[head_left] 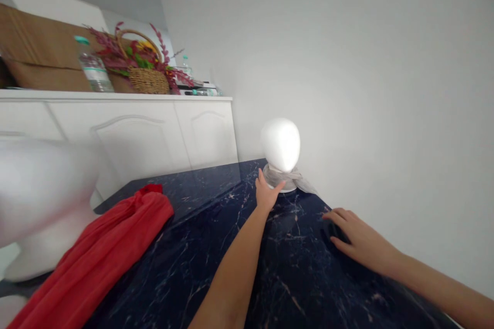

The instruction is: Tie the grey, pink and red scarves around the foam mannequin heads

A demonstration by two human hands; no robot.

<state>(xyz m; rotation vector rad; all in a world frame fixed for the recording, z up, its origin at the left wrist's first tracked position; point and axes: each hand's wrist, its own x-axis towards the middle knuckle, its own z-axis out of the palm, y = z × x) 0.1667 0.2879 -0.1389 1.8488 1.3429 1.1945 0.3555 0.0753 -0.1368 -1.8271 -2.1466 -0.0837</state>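
A white foam mannequin head (280, 145) stands on a round white base (278, 181) at the far end of the dark marble table (216, 200), with sheer grey fabric (287, 177) gathered around its neck. My left hand (268, 194) is at the near side of the base, fingers apart, its fingertips at or very near the fabric. My right hand (358, 234) lies open further right, over a dark patch (335, 234) on the tabletop that may be a small black object. A red cloth (96, 252) lies bunched at the table's left side.
A second white foam form (42, 200), blurred, sits close to the camera at the left. Behind the table stands a white cabinet (131, 133) bearing a wicker basket of flowers (144, 69), plastic bottles and cardboard. A white wall rises along the right.
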